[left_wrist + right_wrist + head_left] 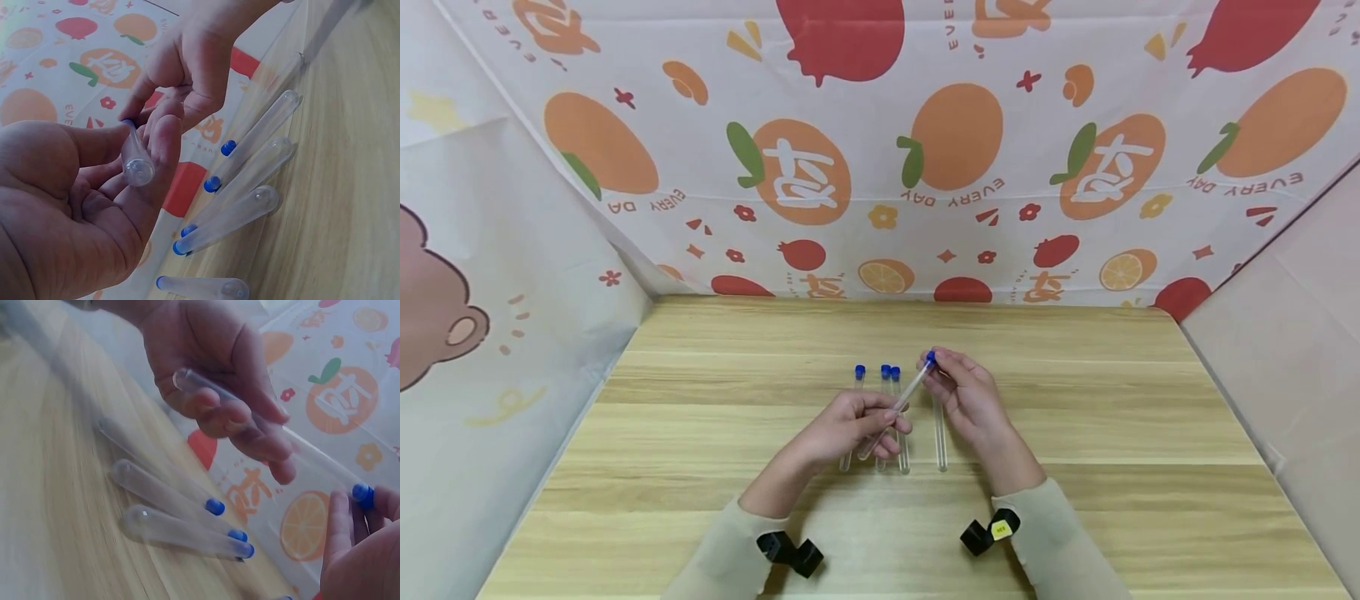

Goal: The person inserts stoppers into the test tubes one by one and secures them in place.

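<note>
A clear test tube [912,389] with a blue cap [362,495] is held up at a slant above the table, its rounded end low and to the left. My left hand [863,421] pinches the tube's body between thumb and fingers. At the upper end, my right hand [968,396] grips the blue cap with thumb and fingertips. In the head view the cap sits on the tube. Below the hands lie several more blue-capped test tubes [234,219], roughly side by side. One tube [941,442] lies under the right hand, its capped end hidden there.
The wood-grain table [700,483] reaches to a fruit-print cloth [880,167] hanging behind it. Pale sheets hang at the left and right sides. Each sleeve carries a black wrist camera [790,554].
</note>
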### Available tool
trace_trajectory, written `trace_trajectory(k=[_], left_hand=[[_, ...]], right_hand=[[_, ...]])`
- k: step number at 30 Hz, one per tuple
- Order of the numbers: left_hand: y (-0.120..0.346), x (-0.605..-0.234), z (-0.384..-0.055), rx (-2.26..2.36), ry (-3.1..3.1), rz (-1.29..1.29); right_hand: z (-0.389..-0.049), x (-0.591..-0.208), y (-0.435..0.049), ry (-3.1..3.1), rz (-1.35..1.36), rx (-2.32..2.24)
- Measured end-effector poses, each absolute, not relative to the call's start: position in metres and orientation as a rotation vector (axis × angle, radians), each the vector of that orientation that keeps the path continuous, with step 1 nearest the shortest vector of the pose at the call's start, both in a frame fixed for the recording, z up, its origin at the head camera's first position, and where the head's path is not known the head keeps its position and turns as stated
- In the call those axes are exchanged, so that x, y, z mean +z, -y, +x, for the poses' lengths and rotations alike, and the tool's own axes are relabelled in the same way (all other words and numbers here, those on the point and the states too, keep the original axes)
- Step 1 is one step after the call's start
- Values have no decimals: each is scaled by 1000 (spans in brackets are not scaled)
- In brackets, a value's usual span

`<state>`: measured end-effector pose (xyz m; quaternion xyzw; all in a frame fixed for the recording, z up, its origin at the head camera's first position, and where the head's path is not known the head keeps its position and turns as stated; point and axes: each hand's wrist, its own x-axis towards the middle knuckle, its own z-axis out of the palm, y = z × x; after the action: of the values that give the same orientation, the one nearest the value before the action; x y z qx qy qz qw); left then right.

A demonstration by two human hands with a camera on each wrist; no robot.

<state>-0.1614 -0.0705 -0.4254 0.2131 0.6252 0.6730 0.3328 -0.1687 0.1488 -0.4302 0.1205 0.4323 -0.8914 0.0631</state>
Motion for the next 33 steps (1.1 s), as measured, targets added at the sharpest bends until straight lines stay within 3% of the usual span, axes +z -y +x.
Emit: trace_trajectory(k=[21, 33], left_hand=[[62, -428, -156, 1856, -1710, 486], [65, -422, -155, 1790, -1848, 499]], right_hand=[[-161, -433, -126, -1356, 443, -2896], [-161, -431, -130, -1588, 347, -2822]])
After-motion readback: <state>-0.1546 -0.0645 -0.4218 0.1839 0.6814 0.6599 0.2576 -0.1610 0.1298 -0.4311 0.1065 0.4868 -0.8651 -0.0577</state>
